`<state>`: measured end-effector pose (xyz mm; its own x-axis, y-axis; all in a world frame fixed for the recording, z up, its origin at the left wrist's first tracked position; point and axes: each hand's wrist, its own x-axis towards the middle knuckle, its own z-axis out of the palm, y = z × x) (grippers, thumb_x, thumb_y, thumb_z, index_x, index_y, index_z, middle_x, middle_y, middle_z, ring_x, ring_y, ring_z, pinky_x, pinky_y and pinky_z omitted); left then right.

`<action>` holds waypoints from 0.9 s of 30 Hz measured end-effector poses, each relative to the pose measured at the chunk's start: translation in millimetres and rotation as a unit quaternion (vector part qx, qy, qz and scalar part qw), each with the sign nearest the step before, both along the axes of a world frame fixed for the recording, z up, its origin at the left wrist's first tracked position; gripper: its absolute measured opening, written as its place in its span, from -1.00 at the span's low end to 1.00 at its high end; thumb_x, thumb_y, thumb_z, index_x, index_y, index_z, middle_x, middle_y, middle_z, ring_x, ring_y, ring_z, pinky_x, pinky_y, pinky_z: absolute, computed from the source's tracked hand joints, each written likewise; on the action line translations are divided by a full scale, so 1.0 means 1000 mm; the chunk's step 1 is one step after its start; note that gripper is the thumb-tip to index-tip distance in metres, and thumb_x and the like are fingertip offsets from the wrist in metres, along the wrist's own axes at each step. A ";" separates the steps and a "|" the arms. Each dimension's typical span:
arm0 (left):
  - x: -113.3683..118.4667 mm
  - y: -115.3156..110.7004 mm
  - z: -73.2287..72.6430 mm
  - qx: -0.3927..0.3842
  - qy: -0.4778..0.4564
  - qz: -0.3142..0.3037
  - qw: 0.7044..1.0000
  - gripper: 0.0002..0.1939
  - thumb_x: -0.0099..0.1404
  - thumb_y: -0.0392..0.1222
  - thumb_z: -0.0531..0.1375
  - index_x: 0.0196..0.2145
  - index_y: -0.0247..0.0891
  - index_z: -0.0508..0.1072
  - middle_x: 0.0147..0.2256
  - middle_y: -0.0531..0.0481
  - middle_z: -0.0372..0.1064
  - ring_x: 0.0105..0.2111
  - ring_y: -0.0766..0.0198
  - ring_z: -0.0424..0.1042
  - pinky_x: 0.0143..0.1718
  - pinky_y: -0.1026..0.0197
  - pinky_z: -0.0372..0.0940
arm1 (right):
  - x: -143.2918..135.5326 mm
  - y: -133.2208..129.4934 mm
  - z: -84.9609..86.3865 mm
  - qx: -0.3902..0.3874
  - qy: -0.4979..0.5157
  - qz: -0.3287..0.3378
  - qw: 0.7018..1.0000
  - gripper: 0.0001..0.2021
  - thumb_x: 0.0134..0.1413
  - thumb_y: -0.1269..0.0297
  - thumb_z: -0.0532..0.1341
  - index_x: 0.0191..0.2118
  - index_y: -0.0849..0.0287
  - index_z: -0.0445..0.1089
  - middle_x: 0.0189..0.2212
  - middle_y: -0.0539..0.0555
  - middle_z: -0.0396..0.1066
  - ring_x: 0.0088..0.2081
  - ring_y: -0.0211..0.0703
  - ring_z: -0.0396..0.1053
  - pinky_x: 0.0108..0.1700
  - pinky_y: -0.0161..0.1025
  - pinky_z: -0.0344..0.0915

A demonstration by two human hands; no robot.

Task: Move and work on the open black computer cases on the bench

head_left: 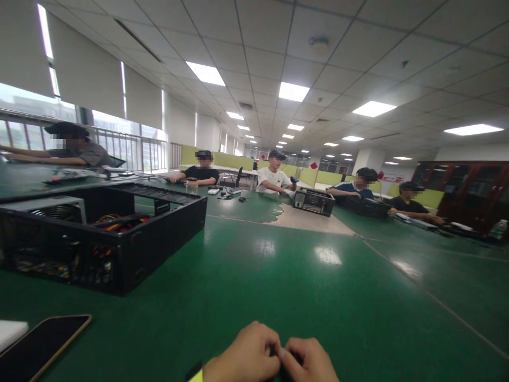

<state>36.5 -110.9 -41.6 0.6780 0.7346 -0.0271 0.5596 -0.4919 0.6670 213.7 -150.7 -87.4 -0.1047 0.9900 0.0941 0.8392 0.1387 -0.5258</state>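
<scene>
The person's left hand (247,353) and right hand (310,362) meet low over the green table (254,281), fingers curled inward and the tips touching; whether they pinch something small between them cannot be told, since the knuckles hide the gap. A yellow-green band (196,376) shows at the left wrist. Ahead and to the left of the hands, apart from both and nearer the left hand, an open computer case (161,246) lies on the table with its open side up. It shows a metal power supply (81,206) with a round fan and loose red, yellow and black cables (123,222). The case looks stiff and probably heavy, with the weight likely gathered at the power supply end; its bare rims may be sharp. A sound hold would be 2 palms low on opposite outer walls, clear of the cables and the more fragile boards inside. Left of the hands, closer to the person than the case, lie a dark phone (42,345), likely light, slick and best taken by its edges, and part of a white object (11,333). Farther out, beyond the hands, 5 people sit around the table, among them a person in white (270,180) behind another case (313,202).
</scene>
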 end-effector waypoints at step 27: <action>0.001 0.001 -0.005 0.020 -0.014 0.008 1.000 -0.86 -0.01 -0.25 0.10 -0.53 -0.24 0.48 -0.67 0.16 0.11 -0.60 0.41 0.11 -0.56 0.31 -0.06 | -0.006 -0.005 0.012 -0.007 0.006 -0.013 1.000 -0.65 0.11 0.10 0.05 -0.53 0.16 0.43 -0.56 0.00 0.42 -0.48 -0.27 0.27 -0.43 -0.34 0.00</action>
<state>37.3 -109.6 -46.8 0.6667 0.7450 0.0211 0.5483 -0.5094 0.6632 207.4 -155.9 -75.3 -0.0773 0.9937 0.0809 0.8358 0.1088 -0.5381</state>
